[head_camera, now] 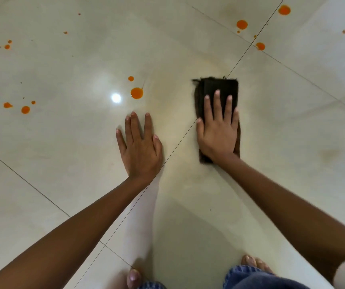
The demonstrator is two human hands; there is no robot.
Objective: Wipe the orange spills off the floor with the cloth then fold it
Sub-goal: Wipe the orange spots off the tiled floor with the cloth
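Observation:
A dark brown folded cloth (225,86) lies flat on the glossy cream floor tiles (63,142). My right hand (217,130) presses on it, palm down, fingers spread. My left hand (140,147) rests flat on the bare floor to the cloth's left, fingers apart and holding nothing. A large orange drop (136,93) with a smaller one (131,78) above it lies just ahead of my left hand. More orange drops sit at the far left (25,109) and upper right (242,24). Pale yellowish smears show around the cloth.
My bare toes (133,277) and blue denim cuffs (248,276) are at the bottom edge. Dark grout lines (177,142) cross the tiles diagonally. A ceiling light's reflection (116,98) glares beside the large drop. Further orange drops (284,10) lie at the top right.

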